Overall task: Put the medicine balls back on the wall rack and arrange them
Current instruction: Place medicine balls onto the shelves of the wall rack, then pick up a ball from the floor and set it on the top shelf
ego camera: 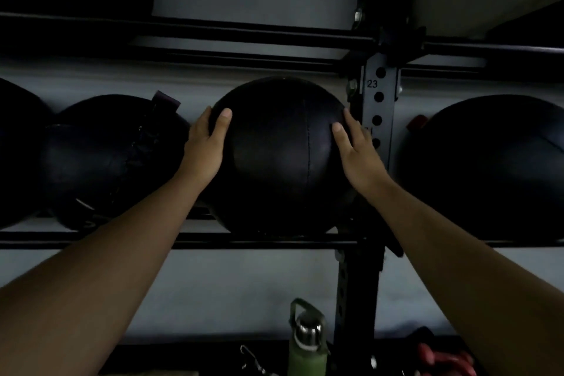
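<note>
Medicine ball (279, 159) on wall rack (183, 243) rails, beside upright (378, 107) | left hand (206, 146), right hand (357, 156) grip: palms spread, clasping its sides | step: seating | next: likely nudge toward neighbouring ball (116, 159), release evenly

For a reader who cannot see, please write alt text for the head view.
Two bare hands, left hand and right hand, press the sides of a black medicine ball sitting on the rails of a wall rack, among other dark balls. A green bottle stands below.
</note>
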